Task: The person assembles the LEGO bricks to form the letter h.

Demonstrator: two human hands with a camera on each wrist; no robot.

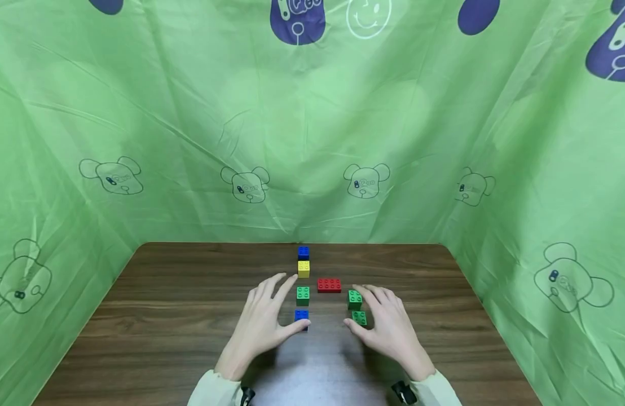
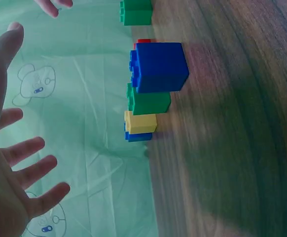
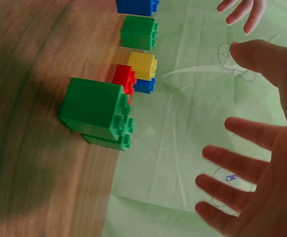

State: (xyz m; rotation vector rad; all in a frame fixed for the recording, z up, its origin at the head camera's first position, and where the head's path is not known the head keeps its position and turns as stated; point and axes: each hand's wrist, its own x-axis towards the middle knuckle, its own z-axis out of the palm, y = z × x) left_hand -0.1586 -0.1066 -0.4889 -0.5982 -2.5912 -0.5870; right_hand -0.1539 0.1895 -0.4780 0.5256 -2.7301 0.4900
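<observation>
My left hand [image 1: 262,318] hovers over the table with its fingers spread and holds nothing. Its thumb overlaps the near blue brick [image 1: 301,314] in the head view. Just beyond that are a green brick [image 1: 303,296] and a yellow brick [image 1: 303,269], with another blue brick [image 1: 303,252] at the far end of this column. My right hand [image 1: 391,324], also empty with fingers apart, is beside two green bricks, the farther one [image 1: 355,299] and the nearer one [image 1: 359,318]. Between the two groups lies a red brick [image 1: 329,285]. All have studs on top.
The wooden table [image 1: 180,316] carries the bricks. A green printed cloth [image 1: 312,124] hangs behind its back edge and along both sides. Dark straps [image 1: 404,392] circle both wrists below pale sleeves.
</observation>
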